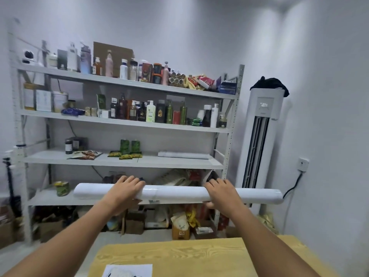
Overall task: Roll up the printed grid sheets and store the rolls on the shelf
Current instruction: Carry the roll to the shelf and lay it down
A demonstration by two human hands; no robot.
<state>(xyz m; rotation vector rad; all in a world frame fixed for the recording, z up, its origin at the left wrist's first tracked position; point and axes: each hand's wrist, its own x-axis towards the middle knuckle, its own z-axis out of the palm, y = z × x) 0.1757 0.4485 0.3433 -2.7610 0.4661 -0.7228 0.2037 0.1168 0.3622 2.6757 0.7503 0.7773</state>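
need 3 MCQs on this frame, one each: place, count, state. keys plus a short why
1. Where does the stored roll lie?
A) top shelf
B) third shelf down, right end
C) floor

2. How many long white rolls show?
A) one
B) two
C) four

3. How is the held roll carried?
A) upright, one hand
B) unrolled flat
C) level, both hands gripping

Key:
1 B, it lies right of the green packets.
2 B, one stored, one held.
3 C, left hand and right hand curl round it.
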